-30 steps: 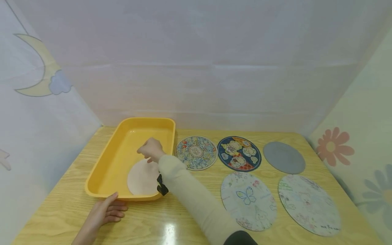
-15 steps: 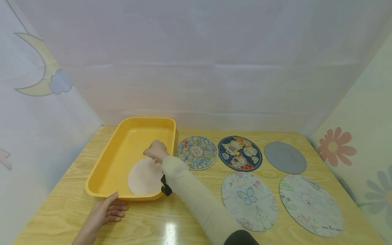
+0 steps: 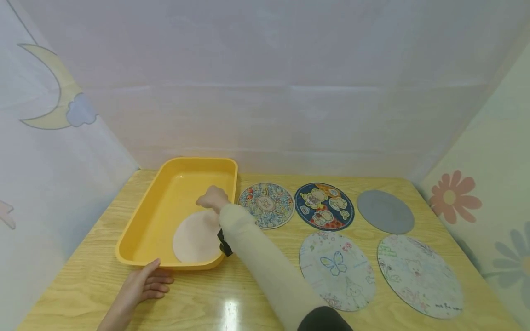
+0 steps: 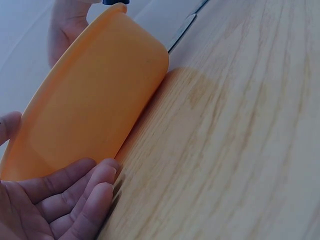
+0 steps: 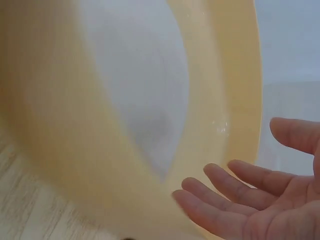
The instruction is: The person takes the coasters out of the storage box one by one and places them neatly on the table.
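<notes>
A yellow plastic tray (image 3: 165, 207) with raised sides stands at the left of the table. Flat on its floor, near the front, lies a pale round disc (image 3: 194, 236). My left hand (image 3: 142, 285) holds the tray's near wall, its thumb over the rim and its fingers (image 4: 75, 200) against the outside. Above the tray is my right hand (image 3: 213, 198), just beyond the disc's far edge. In the right wrist view its fingers (image 5: 245, 195) are spread and loosely bent, with nothing between them. The right sleeve covers part of the tray's right wall.
Right of the tray lie a floral round mat (image 3: 266, 205), a dark blue round mat with cartoon figures (image 3: 324, 207) and a plain grey disc (image 3: 385, 211). Nearer are two white discs with drawings, a butterfly disc (image 3: 337, 271) and another disc (image 3: 420, 276). A cloth wall (image 3: 265, 119) rises behind.
My right hand has moved to the right and slightly away from the disc. The disc, the tray and my left hand have stayed in place.
</notes>
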Demonstrator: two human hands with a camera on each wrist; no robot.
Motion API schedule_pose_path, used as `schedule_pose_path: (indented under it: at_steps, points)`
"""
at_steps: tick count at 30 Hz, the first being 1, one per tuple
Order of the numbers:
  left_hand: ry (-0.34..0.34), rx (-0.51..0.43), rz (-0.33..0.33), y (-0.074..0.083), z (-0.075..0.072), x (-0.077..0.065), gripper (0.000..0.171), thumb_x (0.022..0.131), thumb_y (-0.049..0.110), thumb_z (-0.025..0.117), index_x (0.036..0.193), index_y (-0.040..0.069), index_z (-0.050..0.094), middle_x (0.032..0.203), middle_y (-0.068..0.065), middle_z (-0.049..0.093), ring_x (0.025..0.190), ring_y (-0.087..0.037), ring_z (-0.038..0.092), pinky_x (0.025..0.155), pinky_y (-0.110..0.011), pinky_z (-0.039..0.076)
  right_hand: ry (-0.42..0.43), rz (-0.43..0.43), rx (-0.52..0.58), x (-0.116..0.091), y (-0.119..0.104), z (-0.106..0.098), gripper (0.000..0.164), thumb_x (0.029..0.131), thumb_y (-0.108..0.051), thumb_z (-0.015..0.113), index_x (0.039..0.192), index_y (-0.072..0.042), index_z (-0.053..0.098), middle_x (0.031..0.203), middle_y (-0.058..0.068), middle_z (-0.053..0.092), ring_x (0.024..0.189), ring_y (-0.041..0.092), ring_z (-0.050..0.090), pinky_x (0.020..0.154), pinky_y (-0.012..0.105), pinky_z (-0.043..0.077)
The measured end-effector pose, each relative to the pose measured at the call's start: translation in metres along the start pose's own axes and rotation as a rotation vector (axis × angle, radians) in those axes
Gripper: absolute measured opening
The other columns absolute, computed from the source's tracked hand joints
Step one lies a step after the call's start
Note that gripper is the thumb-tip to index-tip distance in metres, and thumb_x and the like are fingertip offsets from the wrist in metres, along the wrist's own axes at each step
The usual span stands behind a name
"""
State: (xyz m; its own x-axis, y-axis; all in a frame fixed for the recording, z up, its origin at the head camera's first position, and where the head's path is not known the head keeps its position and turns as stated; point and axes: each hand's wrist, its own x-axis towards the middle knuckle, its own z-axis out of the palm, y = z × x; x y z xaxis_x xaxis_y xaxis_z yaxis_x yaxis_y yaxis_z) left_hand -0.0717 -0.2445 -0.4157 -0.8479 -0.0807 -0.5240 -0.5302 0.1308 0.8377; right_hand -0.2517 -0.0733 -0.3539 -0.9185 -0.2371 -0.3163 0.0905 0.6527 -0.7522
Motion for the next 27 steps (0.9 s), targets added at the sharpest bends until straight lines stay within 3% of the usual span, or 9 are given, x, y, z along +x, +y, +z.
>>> schedule_pose_path:
  at_steps: [4, 10, 19, 27]
  points:
    - [0.011, -0.005, 0.000, 0.001, 0.000, 0.000, 0.067, 0.092, 0.053, 0.041, 0.104, -0.009, 0.061, 0.084, -0.007, 0.067, 0.073, -0.020, 0.064, 0.067, -0.032, 0.054, -0.038, 0.006, -0.039, 0.004, 0.000, -0.002, 0.041, 0.085, -0.023, 0.062, 0.121, -0.003, 0.056, 0.121, 0.008, 0.056, 0.109, 0.024, 0.052, 0.087, 0.037, 0.046]
    - [-0.005, -0.017, 0.016, 0.002, 0.001, 0.000, 0.066, 0.092, 0.052, 0.041, 0.105, -0.010, 0.060, 0.084, -0.007, 0.068, 0.073, -0.019, 0.065, 0.066, -0.031, 0.054, -0.061, 0.038, -0.089, 0.009, 0.004, -0.007, 0.044, 0.087, -0.024, 0.060, 0.126, -0.005, 0.054, 0.126, 0.007, 0.053, 0.114, 0.023, 0.049, 0.090, 0.036, 0.044]
    - [0.002, -0.018, 0.014, 0.001, 0.001, 0.001, 0.064, 0.093, 0.050, 0.040, 0.102, -0.009, 0.062, 0.083, -0.007, 0.067, 0.072, -0.019, 0.064, 0.066, -0.031, 0.054, -0.156, 0.081, -0.024, 0.012, 0.005, -0.006, 0.043, 0.088, -0.026, 0.059, 0.126, -0.006, 0.053, 0.128, 0.008, 0.051, 0.116, 0.027, 0.047, 0.093, 0.038, 0.043]
    - [-0.023, -0.032, 0.022, 0.000, 0.000, 0.001, 0.062, 0.094, 0.048, 0.039, 0.102, -0.009, 0.062, 0.083, -0.006, 0.068, 0.071, -0.018, 0.065, 0.065, -0.030, 0.054, -0.178, 0.088, 0.001, 0.011, 0.005, -0.007, 0.041, 0.089, -0.026, 0.059, 0.124, -0.006, 0.055, 0.126, 0.008, 0.053, 0.116, 0.027, 0.047, 0.094, 0.038, 0.041]
